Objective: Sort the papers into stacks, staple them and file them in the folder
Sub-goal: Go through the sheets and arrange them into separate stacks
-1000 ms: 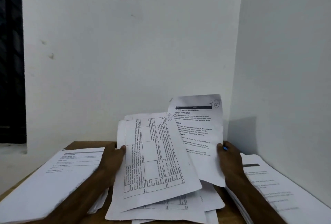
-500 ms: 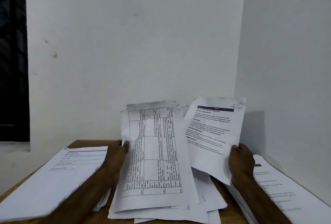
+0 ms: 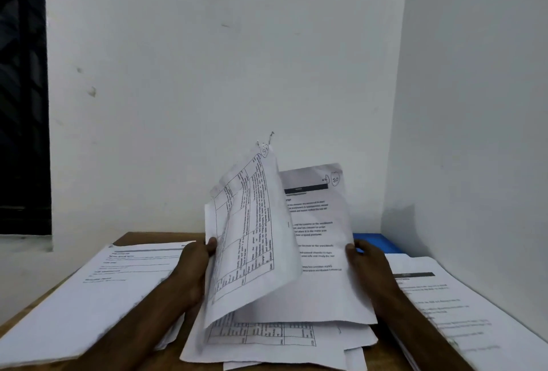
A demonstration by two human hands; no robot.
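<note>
My left hand (image 3: 194,267) grips the left edge of a sheet printed with a table (image 3: 252,240), which stands raised and curled toward the right. Behind it, my right hand (image 3: 369,270) holds the right edge of a text sheet (image 3: 320,237) marked with a circled number at its top corner. Both sheets rise above a loose pile of papers (image 3: 275,341) on the wooden table (image 3: 142,237). A stack of papers (image 3: 98,290) lies to the left and another stack (image 3: 462,311) to the right.
A blue folder (image 3: 376,241) lies at the back right, behind my right hand, against the white wall corner. A dark window fills the left edge of the view. The right stack reaches close to the side wall.
The table sheet in my left hand has lifted and swung rightward, now overlapping the text sheet. My right hand has brought the text sheet back toward the centre. The blue folder has come into view.
</note>
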